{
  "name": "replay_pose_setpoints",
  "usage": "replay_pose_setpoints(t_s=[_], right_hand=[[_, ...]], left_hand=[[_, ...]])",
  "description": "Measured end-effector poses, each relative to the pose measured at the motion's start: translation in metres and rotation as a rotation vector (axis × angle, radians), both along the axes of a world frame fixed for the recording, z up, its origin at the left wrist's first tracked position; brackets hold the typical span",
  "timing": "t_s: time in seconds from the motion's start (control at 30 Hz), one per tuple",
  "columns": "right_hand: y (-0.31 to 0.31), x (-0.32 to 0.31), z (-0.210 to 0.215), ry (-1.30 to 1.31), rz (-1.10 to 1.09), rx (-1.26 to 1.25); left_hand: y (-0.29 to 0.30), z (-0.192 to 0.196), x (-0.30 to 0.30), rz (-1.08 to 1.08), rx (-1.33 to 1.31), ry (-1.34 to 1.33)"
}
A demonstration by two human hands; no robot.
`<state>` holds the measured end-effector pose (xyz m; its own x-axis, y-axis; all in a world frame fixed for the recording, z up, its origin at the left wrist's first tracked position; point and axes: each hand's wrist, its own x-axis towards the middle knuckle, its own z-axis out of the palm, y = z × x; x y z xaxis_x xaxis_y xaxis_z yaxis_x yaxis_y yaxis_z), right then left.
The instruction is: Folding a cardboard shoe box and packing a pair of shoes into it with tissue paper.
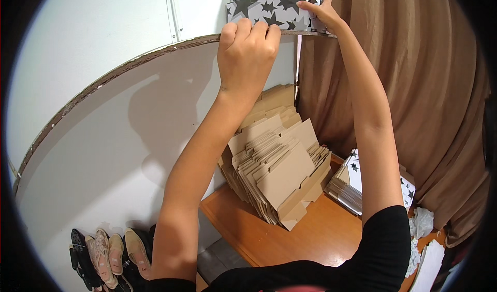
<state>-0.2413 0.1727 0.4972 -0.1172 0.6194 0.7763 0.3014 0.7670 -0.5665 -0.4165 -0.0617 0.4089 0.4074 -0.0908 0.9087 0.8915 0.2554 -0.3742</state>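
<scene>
My left hand (pixel 247 46) is curled over the front edge of a high white shelf board (pixel 129 69), fingers closed around the edge. Up on that shelf sits a grey box with black stars (pixel 269 4). My right hand (pixel 323 12) is stretched up against the right end of this box, fingers spread on it. Both forearms reach upward from the lower edge of the view. Below them a stack of folded brown cardboard blanks (pixel 277 162) leans on a wooden table (pixel 259 230).
A brown curtain (pixel 424 95) hangs on the right. A smaller pile of flat star-printed sheets (pixel 352 180) lies on the table by the curtain. Crumpled white paper (pixel 422 222) lies at the right edge. Several pairs of shoes (pixel 106 256) line the floor at lower left.
</scene>
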Motion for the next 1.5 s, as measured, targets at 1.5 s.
replay_pose_setpoints(t_s=[1.5], right_hand=[[-0.168, -0.075, 0.047, 0.02, -0.097, -0.031]], left_hand=[[-0.085, 0.031, -0.01, -0.139, -0.226, -0.178]])
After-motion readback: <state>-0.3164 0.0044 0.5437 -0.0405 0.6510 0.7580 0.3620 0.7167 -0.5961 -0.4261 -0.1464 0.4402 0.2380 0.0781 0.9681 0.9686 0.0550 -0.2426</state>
